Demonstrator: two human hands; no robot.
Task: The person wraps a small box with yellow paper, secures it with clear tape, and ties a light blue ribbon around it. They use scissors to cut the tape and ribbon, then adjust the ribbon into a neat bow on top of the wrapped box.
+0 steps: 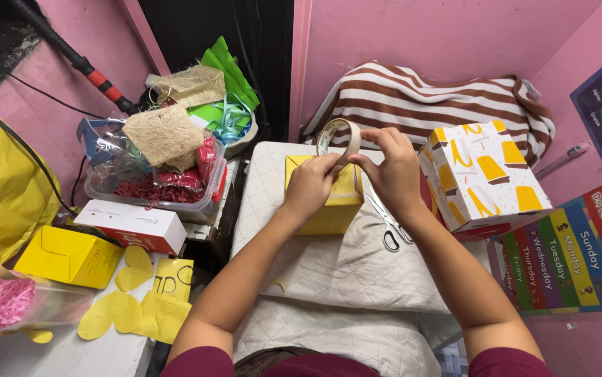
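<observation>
While both hands work up over the yellow box, these lines tell what sits where.

Left hand: the left hand (pixel 313 183) is curled, its fingers pressed together and pinching the roll of tape (pixel 338 141) at its low edge.

Right hand: the right hand (pixel 392 169) pinches the loose end of the tape with thumb and finger, just beside the left hand.

Tape: a pale ring, held upright above the far top edge of the box.

Box: the small yellow box (pixel 330 199) stands in the middle of the quilted white cloth (pixel 329 265), right under both hands.

How to do it well: I think the tape should be pulled slow and flat, so it does not twist or stick to itself. The left hand should hold the roll firm while the right hand pulls.

Scissors: the scissors (pixel 387 222) lie on the cloth just right of the box, partly under the right wrist.

In the way: the white box with yellow shapes (pixel 482 174) is close on the right, so an elbow could bump it.

Far side: a striped brown and white cloth (pixel 420 98) lies behind.

Left side: a clear tub of ribbons and red shreds (pixel 154 185), another yellow box (pixel 67 257) and yellow paper cut-outs (pixel 133 307) sit well apart on the tabletop (pixel 56 356).
</observation>
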